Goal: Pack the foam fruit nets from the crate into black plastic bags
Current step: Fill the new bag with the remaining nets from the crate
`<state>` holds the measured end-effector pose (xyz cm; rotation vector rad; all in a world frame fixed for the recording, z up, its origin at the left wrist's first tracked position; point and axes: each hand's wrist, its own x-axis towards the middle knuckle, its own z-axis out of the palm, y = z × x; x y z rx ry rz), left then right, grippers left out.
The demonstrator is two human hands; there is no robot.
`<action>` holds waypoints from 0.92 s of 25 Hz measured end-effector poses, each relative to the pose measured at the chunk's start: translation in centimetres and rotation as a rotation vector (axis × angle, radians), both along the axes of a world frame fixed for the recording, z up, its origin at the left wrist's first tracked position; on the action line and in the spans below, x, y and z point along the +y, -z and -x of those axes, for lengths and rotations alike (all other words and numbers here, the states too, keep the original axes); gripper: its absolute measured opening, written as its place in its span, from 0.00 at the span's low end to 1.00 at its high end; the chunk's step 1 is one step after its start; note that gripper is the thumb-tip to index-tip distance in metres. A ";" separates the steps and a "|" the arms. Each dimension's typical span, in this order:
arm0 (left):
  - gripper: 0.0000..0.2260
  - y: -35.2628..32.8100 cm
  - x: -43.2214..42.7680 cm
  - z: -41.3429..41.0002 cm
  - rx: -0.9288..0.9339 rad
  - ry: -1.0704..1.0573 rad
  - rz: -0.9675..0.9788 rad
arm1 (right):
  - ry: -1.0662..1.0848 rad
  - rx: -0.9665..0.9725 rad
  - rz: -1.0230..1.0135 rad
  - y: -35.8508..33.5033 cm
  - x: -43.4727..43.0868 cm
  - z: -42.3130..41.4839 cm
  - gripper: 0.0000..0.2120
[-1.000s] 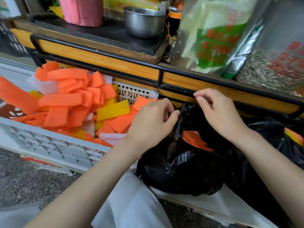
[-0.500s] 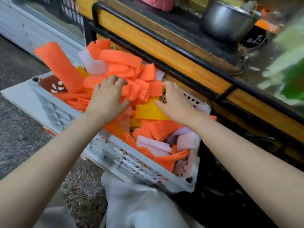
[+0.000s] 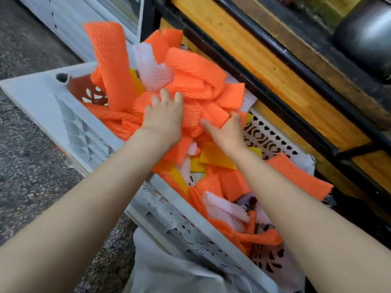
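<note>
Speckled grey pavement [image 3: 31, 166] fills the left of the frame. At the bottom centre lies a fold of white cloth [image 3: 169, 273], and two bare forearms reach up from the lower corners over it. Just beyond the cloth stands a white plastic crate [image 3: 84, 134] with pierced walls, set on a slant from the left middle to the lower right. The foam fruit nets [image 3: 196, 66] lie heaped in it, mostly orange. A few yellow nets [image 3: 215, 157] sit under the wrists and a pale pink one [image 3: 224, 208] lies near the lower right corner. One orange net [image 3: 300, 176] hangs out over the crate's right rim.

In the middle of the frame both hands are on the heap. The left hand [image 3: 164, 121] lies palm down on the orange nets, its fingers spread wide and straight, tips pressing in. The right hand [image 3: 227, 134] is just beside it, thumb stretched toward the left hand. Its fingers are pushed in under an orange net, so whether they grip cannot be told.

Farther up, a long orange net [image 3: 110, 64] stands nearly upright beside a white net [image 3: 152, 70]. Behind the crate runs a wooden counter [image 3: 264, 60] framed in black bars, with a blurred metal pot [image 3: 366, 34] at the upper right. A white ribbed panel [image 3: 69, 24] sits at the upper left. A dark mass [image 3: 347, 212] at the right edge is too blurred to identify.
</note>
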<state>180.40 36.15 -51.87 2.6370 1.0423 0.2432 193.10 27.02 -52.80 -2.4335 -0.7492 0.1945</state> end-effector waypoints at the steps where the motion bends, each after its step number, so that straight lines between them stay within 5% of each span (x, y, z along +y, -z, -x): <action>1: 0.23 0.0 0.3 0.2 -0.053 -0.007 0.002 | 0.008 -0.009 -0.011 0.1 0.2 0.3 0.40; 11: 0.13 -3.4 -1.2 3.8 -0.664 0.013 0.149 | 0.023 0.083 -0.069 -4.1 -4.8 2.8 0.16; 17: 0.08 -6.1 -6.0 4.8 -0.901 -0.024 0.227 | 0.115 0.019 -0.154 -7.9 -12.0 3.8 0.22; 23: 0.10 -7.1 -13.3 3.0 -0.956 0.026 0.452 | -0.084 -0.002 -0.158 -10.3 -17.2 7.5 0.17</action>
